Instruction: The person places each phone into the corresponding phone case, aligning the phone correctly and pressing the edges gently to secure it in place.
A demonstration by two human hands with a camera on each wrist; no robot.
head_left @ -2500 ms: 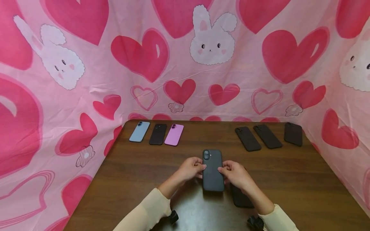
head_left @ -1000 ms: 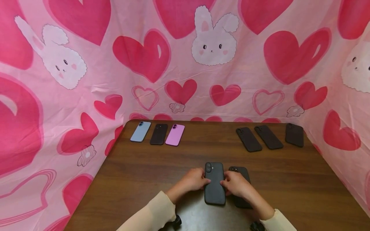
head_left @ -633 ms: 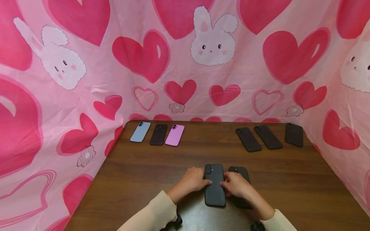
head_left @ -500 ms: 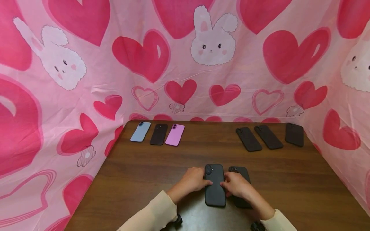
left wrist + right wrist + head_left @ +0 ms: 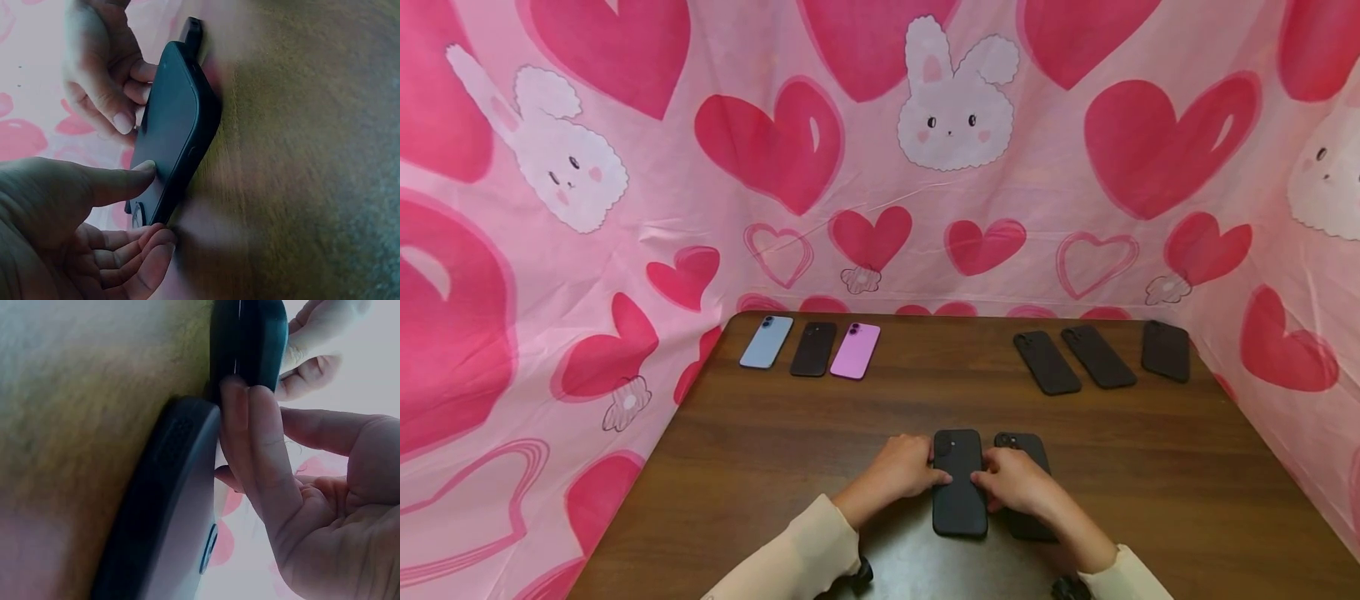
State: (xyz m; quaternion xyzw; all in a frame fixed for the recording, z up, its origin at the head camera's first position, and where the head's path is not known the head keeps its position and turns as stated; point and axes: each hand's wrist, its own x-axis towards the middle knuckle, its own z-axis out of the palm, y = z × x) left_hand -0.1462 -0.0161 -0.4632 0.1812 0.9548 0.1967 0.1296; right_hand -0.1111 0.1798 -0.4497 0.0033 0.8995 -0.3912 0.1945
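A black phone (image 5: 959, 508) lies back up and close over the table, between both hands. My left hand (image 5: 901, 467) pinches its left long edge, thumb (image 5: 125, 182) on the back and fingertips at the side. From the opposite edge my right hand (image 5: 1013, 480) grips it, thumb on the back. In the right wrist view, a thin bright line runs along the side of the held phone (image 5: 262, 344). A second black phone (image 5: 1033, 450) lies on the table under my right hand, partly hidden by it; its camera bump shows in the right wrist view.
At the table's back left lie a light blue phone (image 5: 767, 342), a black phone (image 5: 813, 350) and a pink phone (image 5: 855, 352). Three black phone-shaped pieces (image 5: 1047, 362) lie at the back right. Pink heart-print cloth (image 5: 865, 183) walls the wooden table (image 5: 760, 433).
Both hands have brought the black phone down and nearer to my body, and it has tilted slightly flatter. More of the second black phone's top shows now. The other phones have stayed put.
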